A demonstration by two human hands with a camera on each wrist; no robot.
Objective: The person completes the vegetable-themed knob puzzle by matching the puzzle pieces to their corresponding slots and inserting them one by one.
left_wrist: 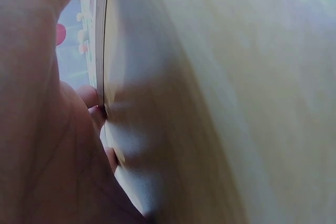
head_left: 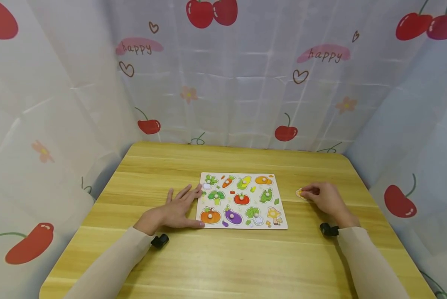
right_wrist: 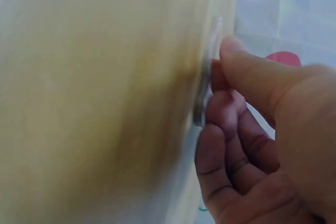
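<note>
A vegetable peg puzzle board (head_left: pixel 228 187) lies flat on the table. Several of its pictures carry a small round knob; the mushroom picture (head_left: pixel 273 214) in the near right corner shows none. My left hand (head_left: pixel 178 211) rests at the board's left edge with fingers spread, the thumb on the near left corner and a fingertip by the turnip. To the right of the board, my right hand (head_left: pixel 326 201) pinches a small puzzle piece (head_left: pixel 300 193) with a white rim and yellow-orange print. Edge-on in the right wrist view, the piece (right_wrist: pixel 201 103) is close over the tabletop, partly covered by the fingers.
The pale wooden table (head_left: pixel 223 261) has rounded back corners. Curtains (head_left: pixel 227 83) printed with cherries, hearts and "happy" stand behind it and at both sides. Each wrist wears a small black camera, such as the one on the right wrist (head_left: pixel 328 229).
</note>
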